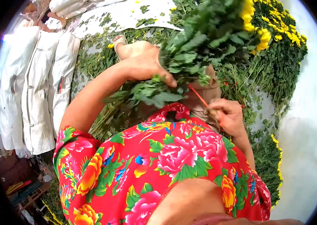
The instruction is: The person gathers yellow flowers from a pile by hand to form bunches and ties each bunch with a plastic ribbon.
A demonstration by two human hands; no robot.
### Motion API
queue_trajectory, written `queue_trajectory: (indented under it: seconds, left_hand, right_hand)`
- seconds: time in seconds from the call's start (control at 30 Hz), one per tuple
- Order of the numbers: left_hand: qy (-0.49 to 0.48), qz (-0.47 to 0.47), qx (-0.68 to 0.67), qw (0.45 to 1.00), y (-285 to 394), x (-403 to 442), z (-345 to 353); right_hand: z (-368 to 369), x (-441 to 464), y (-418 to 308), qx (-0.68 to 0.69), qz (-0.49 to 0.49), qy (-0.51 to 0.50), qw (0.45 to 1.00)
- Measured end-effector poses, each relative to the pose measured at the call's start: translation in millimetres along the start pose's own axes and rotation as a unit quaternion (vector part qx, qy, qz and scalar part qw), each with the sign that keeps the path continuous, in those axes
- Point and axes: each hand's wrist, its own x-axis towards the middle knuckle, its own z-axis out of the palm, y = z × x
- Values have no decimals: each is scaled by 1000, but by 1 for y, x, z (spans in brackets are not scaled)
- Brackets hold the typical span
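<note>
Presently, left hand [145, 66]: wrapped around the yellow-flowered bunch [207, 41], which is held out beyond the red shirt [149, 150].
Right hand [228, 115]: red tie [199, 95] is pinched in the fingertips, slanting up toward the bunch's leaves.
</note>
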Motion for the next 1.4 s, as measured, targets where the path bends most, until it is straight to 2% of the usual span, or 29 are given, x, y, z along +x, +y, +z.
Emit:
queue_trajectory:
  seconds: [0.03,0.07,0.13,0.17,0.27,0.3,0.37,0.4,0.47,0.53,0.6,0.63,0.67,0.73,0.77,0.8,0.83,0.87,0.93,0.97,1.0,1.07,1.17,1.2,1.23,1.27,1.3,1.37,1.4]
  left_hand:
    - [44,-85,77,992,20,-2,-7]
    - [26,-94,80,992,30,1,-3]
    - [120,-22,165,979,16,19,24]
    - [129,-20,186,974,28,15,26]
    - [210,62,147,965,16,30,69]
    - [178,77,126,973,20,30,74]
    - [289,236,174,911,-16,41,121]
    - [255,216,153,930,-15,38,125]
    - [225,167,106,954,-9,28,123]
    - [196,124,59,971,-1,19,105]
    - [20,53,-79,995,4,9,74]
    - [-56,69,-119,989,4,7,51]
    - [-86,59,-87,991,0,10,38]
    - [-134,111,-19,985,-16,22,22]
    - [-136,112,-20,984,-12,21,18]
    - [-92,17,150,984,-2,20,13]
    - [-44,-77,313,946,5,17,10]
    - [-47,-78,311,946,4,13,5]
    - [166,175,305,922,-3,3,-5]
    - [164,174,305,922,-1,-2,-6]
    - [240,222,284,901,2,-10,-5]
    - [312,268,259,874,4,-20,-1]
    - [198,279,90,935,-2,-24,10]
    - [198,279,90,935,-11,-18,19]
    - [165,289,-104,937,-26,-8,33]
    - [124,287,-294,903,-36,-1,43]
    - [123,289,-292,904,-40,2,51]
    - [83,174,-526,829,-32,2,65]
    - [82,173,-526,829,-32,3,65]
  right_hand:
    - [6,4,-13,-86,-56,-14,995]
    - [13,9,-27,-172,-112,-25,978]
    - [28,29,-50,-199,-159,-30,967]
    - [34,41,-56,-216,-202,-14,955]
    - [51,76,-57,-227,-271,84,932]
    - [50,87,-50,-252,-255,104,928]
    - [53,102,-35,-264,-227,124,929]
    - [57,106,-26,-267,-220,140,928]
    - [60,115,-10,-119,-94,171,974]
    - [58,125,-3,-113,-83,188,972]
    - [56,127,2,-96,-33,167,981]
    - [57,128,10,-79,-49,163,982]
    - [58,128,10,-81,-34,161,983]
    - [62,129,11,-68,-26,159,985]
    - [63,131,13,-68,-24,159,985]
    - [63,132,15,-74,-37,153,985]
    - [63,132,16,-80,-50,146,985]
    - [63,131,16,-79,-48,145,985]
    - [60,132,12,-25,7,128,991]
    - [59,132,6,-32,5,136,990]
    - [59,133,5,-31,5,137,990]
    - [59,134,5,36,33,134,990]
    - [57,131,5,47,30,132,990]
    - [57,131,4,47,30,132,990]
    - [58,130,2,80,29,143,986]
    - [59,129,0,114,29,154,981]
    - [57,128,-2,108,42,158,981]
    - [53,116,-11,167,47,172,970]
    - [52,114,-13,225,55,183,955]
